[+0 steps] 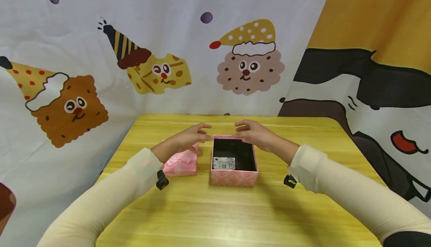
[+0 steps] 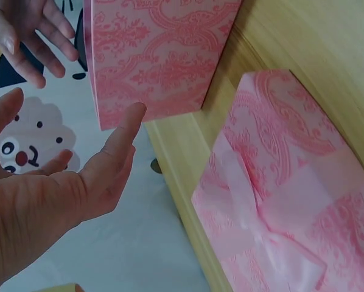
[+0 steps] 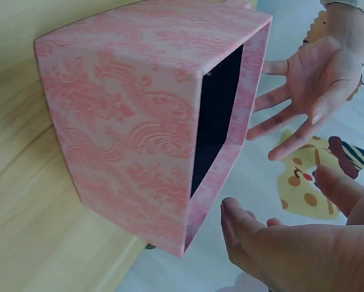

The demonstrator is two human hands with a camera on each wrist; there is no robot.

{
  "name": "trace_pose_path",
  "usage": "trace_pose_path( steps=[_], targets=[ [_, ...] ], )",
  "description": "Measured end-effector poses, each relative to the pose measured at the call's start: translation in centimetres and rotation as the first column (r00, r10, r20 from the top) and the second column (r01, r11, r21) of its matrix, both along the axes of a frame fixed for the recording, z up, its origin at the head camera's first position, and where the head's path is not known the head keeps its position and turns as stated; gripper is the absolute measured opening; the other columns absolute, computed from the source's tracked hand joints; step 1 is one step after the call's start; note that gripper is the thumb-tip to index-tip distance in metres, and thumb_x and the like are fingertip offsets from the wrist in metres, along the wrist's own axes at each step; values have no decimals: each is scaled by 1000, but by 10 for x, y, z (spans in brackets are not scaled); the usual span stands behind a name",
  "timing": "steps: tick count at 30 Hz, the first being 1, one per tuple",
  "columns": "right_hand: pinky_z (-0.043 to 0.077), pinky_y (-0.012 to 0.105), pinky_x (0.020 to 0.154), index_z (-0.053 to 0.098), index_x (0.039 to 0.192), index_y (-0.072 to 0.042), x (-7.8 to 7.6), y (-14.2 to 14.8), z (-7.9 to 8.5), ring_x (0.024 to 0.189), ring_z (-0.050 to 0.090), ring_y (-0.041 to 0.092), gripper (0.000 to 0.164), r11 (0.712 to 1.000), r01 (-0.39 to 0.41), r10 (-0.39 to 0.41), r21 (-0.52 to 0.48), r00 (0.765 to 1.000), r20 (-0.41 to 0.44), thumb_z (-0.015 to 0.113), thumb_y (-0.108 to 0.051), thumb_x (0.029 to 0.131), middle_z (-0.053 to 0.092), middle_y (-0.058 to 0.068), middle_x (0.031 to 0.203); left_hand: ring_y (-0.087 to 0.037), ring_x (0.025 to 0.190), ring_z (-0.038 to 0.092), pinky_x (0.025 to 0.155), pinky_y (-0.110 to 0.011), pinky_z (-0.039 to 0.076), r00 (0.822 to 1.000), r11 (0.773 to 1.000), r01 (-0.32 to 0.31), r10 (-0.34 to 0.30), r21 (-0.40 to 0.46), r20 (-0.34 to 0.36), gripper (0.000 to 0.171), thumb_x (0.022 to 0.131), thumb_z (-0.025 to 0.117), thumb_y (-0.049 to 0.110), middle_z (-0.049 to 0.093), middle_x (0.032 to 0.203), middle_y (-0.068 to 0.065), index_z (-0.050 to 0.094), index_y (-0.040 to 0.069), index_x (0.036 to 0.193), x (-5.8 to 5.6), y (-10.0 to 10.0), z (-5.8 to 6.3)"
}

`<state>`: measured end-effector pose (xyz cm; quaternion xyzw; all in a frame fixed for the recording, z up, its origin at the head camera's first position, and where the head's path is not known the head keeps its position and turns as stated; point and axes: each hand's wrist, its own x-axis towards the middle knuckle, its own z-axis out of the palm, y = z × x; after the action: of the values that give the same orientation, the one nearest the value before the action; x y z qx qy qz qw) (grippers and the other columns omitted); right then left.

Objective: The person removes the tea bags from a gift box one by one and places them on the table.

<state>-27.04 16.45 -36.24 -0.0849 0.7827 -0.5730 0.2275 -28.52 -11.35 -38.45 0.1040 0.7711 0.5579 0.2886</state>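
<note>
A pink patterned box [image 1: 234, 178] stands uncovered on the table, its inside black. In its near left corner lies a small pale printed packet [image 1: 223, 163]. To the left rests the pink lid [image 1: 182, 162], tied with a ribbon bow [image 2: 267, 234]. My left hand [image 1: 188, 138] hovers over the gap between lid and box, fingers spread and holding nothing. Over the box's far right corner is my right hand [image 1: 256, 134], its fingers extended and loosely bent, holding nothing. Both palms face each other across the box in the right wrist view.
The yellow wood table [image 1: 202, 217] reaches back to a white cloth [image 1: 175, 0] printed with cartoon biscuits and cheese. Black wrist cameras [image 1: 162, 180] sit under both cream sleeves [image 1: 121, 185].
</note>
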Motion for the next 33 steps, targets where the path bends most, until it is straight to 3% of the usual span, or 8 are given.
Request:
trace_pose_path(
  steps=[8, 15, 23, 27, 33],
  targets=[
    [37, 52, 118, 37, 152, 2, 3, 7, -7, 139, 46, 41, 61, 1000, 9, -9, -1, 1000, 9, 67, -12, 101, 40, 28, 153, -48, 144, 38, 94, -61, 54, 999, 999, 7, -8, 31, 39, 67, 101, 68, 24, 24, 163, -23, 34, 14, 158, 4, 12, -6],
    [39, 54, 116, 37, 152, 4, 7, 10, -13, 135, 50, 42, 61, 1000, 19, -18, -20, 1000, 23, 67, -12, 101, 45, 29, 147, -47, 140, 43, 82, -57, 60, 999, 998, -14, 12, 60, 39, 60, 102, 66, 15, 24, 163, -25, 38, 7, 154, 5, 21, -21],
    [41, 50, 115, 38, 150, 4, 9, 13, -21, 131, 53, 37, 60, 999, 22, -20, -36, 999, 50, 67, -11, 101, 45, 27, 145, -50, 126, 54, 80, -55, 61, 998, 994, -59, 58, 93, 17, 52, 100, 66, 3, 26, 160, -23, 43, -3, 146, 7, 27, -36],
    [42, 50, 115, 39, 150, 5, 9, 14, -23, 130, 54, 36, 60, 999, 25, -24, -37, 999, 45, 68, -12, 101, 47, 27, 144, -48, 119, 59, 82, -54, 61, 998, 994, -60, 61, 88, -5, 48, 99, 64, -2, 27, 158, -23, 45, -2, 144, 7, 27, -42],
    [41, 55, 114, 36, 151, 8, 11, 11, -24, 123, 59, 34, 62, 999, 5, -3, -45, 999, 48, 67, -10, 100, 51, 24, 136, -47, 120, 58, 84, -53, 61, 998, 992, -61, 58, 113, 26, 42, 100, 63, -1, 23, 160, -26, 46, 4, 138, 9, 27, -48]
  ],
)
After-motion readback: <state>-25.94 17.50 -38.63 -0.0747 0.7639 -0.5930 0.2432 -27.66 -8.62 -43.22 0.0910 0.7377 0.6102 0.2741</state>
